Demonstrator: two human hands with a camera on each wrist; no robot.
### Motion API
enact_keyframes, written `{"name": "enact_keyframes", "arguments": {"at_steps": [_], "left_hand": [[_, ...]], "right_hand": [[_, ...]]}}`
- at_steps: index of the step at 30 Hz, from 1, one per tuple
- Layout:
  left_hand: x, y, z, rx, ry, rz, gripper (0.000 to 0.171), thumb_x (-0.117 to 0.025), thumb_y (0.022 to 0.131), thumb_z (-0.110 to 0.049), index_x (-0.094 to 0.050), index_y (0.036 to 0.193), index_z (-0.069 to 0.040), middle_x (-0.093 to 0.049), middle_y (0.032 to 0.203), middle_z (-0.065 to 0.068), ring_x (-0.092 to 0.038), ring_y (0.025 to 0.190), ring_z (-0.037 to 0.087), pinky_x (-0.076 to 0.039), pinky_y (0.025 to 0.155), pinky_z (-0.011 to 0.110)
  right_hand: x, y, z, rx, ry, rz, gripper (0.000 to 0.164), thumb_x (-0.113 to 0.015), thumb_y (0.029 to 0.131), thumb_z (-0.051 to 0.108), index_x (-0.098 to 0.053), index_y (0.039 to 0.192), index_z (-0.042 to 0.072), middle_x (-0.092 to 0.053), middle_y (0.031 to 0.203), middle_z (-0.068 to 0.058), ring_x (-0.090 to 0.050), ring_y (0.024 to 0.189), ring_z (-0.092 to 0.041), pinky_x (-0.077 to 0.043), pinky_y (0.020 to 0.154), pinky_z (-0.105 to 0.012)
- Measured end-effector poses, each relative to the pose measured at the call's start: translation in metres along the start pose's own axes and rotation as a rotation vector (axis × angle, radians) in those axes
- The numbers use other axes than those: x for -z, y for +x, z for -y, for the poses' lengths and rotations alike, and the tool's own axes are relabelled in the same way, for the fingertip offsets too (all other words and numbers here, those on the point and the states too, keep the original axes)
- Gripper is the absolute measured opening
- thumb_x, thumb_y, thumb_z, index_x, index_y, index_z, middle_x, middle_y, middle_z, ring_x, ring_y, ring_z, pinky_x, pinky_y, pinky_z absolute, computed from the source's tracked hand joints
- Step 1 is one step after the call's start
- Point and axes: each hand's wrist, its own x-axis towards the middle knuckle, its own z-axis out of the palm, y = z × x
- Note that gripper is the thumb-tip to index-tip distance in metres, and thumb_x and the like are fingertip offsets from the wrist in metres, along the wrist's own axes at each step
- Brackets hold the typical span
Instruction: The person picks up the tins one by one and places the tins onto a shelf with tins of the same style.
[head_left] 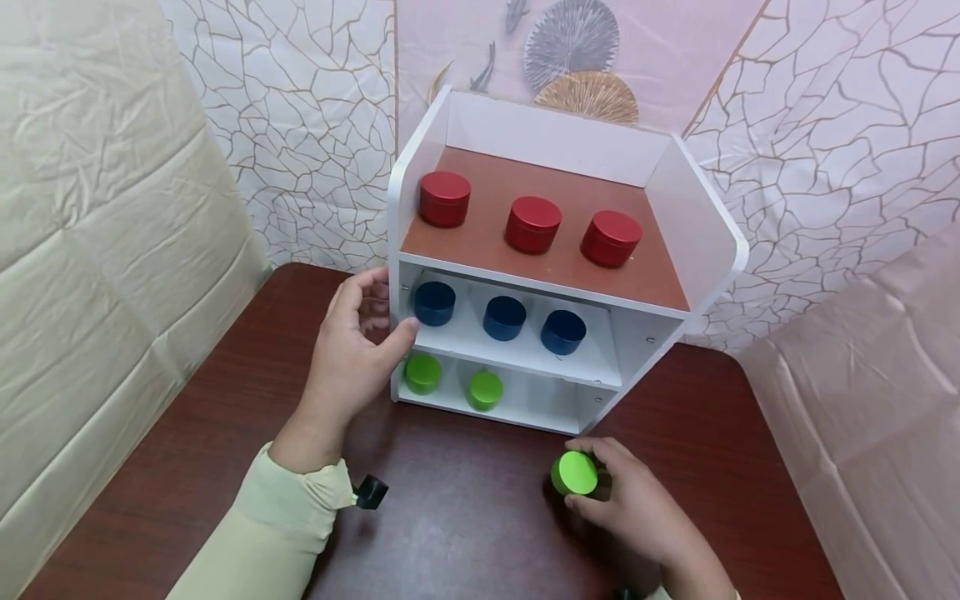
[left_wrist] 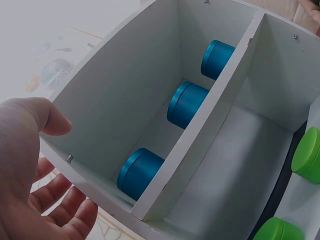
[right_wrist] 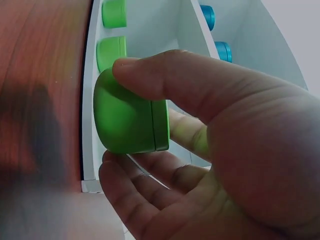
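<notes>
A small white shelf unit [head_left: 510, 367] stands on the dark table. My left hand [head_left: 348, 358] holds its left side panel, the thumb at the front edge and the fingers on the outer side. My right hand [head_left: 637, 496] grips a round green tin [head_left: 576, 473] between thumb and fingers, off the shelf and in front of its lower right corner; the right wrist view shows its lid seam. On the bottom shelf sit a green tin [head_left: 423, 373] at the left and another green tin [head_left: 485, 390] near the middle.
Three blue tins [head_left: 505, 317] stand in a row on the middle shelf. Three red tins [head_left: 533, 225] stand on the brown top, which has raised white walls. Draped cloth [head_left: 105, 208] surrounds the table [head_left: 450, 517] at the back and sides.
</notes>
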Motion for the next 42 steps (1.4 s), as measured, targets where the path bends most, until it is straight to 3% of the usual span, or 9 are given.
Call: {"name": "enact_keyframes", "arguments": {"at_steps": [18,32,42], "left_hand": [[-0.001,0.002,0.001,-0.014,-0.023,-0.012,0.064,-0.084,0.098,-0.02,-0.057,0.156,-0.019,-0.06,0.138,0.005,-0.06,0.123,0.018,-0.057,0.102,0.03],[0.0,0.002,-0.001,-0.005,-0.027,-0.003,0.065,-0.084,0.098,-0.02,-0.057,0.156,-0.017,-0.06,0.139,0.006,-0.06,0.123,0.019,-0.056,0.103,0.034],[0.0,0.002,-0.002,0.001,-0.019,0.002,0.064,-0.084,0.099,-0.022,-0.056,0.156,-0.019,-0.06,0.139,0.005,-0.059,0.124,0.019,-0.056,0.104,0.033]], "right_hand": [[0.007,0.007,0.013,0.084,-0.04,-0.059,0.069,-0.099,0.085,0.012,-0.07,0.148,0.016,-0.07,0.128,0.003,-0.069,0.11,-0.01,-0.067,0.096,-0.032],[0.009,0.02,0.022,0.055,-0.033,-0.051,0.069,-0.096,0.089,0.016,-0.067,0.152,0.016,-0.068,0.129,0.001,-0.069,0.113,-0.014,-0.066,0.097,-0.034],[0.003,0.033,0.026,0.087,-0.016,-0.063,0.067,-0.095,0.091,0.017,-0.067,0.152,0.011,-0.069,0.137,-0.006,-0.068,0.119,-0.019,-0.067,0.098,-0.04]]}}
